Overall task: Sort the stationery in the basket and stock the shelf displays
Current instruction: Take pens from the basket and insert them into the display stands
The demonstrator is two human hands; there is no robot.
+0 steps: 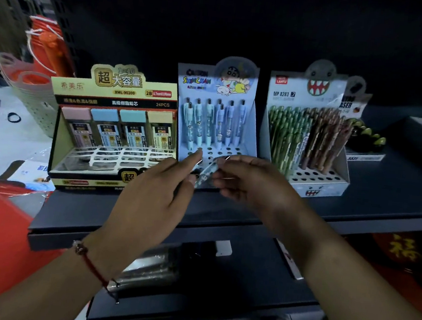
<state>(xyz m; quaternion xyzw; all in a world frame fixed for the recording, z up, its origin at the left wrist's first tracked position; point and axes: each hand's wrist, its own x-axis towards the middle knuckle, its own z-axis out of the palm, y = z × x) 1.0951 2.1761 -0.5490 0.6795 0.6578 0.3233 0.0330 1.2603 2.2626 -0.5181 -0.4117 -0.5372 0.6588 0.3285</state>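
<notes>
Dark shelving fills the view, dimly lit, with a lower ledge nearest the camera where a shiny plastic-wrapped bundle lies under the left wrist. Above it the two hands meet in front of the middle display. The left hand has its forefinger stretched toward the holes, its other fingers loosely curled; whether it grips anything I cannot tell. The right hand pinches a pale blue pen between thumb and fingertips, the pen slanting up to the right, its tip just beyond the fingers. Behind stands the blue pen display, partly filled, flanked by a pencil-lead box on the left and a green and brown pen display on the right.
</notes>
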